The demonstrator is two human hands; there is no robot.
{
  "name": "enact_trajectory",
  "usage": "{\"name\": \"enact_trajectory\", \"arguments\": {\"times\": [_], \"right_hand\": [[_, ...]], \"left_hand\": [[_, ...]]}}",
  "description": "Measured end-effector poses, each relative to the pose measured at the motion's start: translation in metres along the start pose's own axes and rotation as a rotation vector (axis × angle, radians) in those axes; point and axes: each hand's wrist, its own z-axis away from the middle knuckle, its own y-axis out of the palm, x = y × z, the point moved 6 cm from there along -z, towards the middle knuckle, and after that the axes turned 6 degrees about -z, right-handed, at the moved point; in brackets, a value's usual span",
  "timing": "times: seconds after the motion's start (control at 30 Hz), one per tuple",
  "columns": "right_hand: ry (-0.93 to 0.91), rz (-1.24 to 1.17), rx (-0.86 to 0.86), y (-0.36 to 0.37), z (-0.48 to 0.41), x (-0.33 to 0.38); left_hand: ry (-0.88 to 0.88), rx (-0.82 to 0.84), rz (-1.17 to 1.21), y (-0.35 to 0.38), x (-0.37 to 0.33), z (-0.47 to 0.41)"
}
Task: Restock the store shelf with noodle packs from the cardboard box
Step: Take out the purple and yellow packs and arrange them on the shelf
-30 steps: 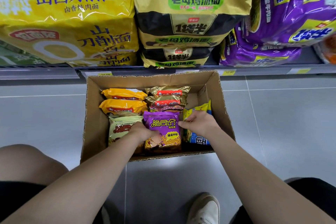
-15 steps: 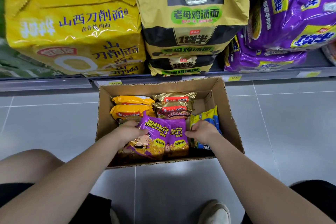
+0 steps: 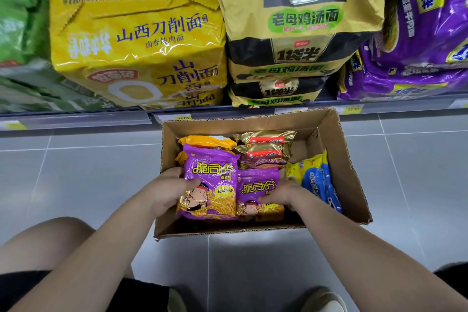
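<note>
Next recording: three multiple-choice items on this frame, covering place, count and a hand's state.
1. Where in the box do the blue and yellow packs lie? A) right side B) left side C) far middle
2. How many purple packs show in it? A) one B) two C) four
3. The left hand: A) open, holding nothing B) grips a purple pack C) holds a bottle
Answers: 1 A, beside the right wall; 2 B, two side by side; 3 B, it clasps the pack's left edge.
</note>
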Motion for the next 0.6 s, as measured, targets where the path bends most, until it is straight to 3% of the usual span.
{"name": "enact_trajectory", "arguments": {"times": [0.23,0.47,0.6], "right_hand": [[-0.014,-0.083,-0.022,0.001,-0.002,0.000],[0.001,-0.601,0.111,0.009,-0.003,-0.012],[-0.077,-0.736,0.089,-0.006,0.012,-0.017]], "left_hand": [[0.026,-0.030,0.015,0.000,-0.004,0.002],[0.060,-0.041,0.031,-0.001,-0.013,0.002],[0.070,-0.021,0.072,0.000,-0.017,0.003]]}}
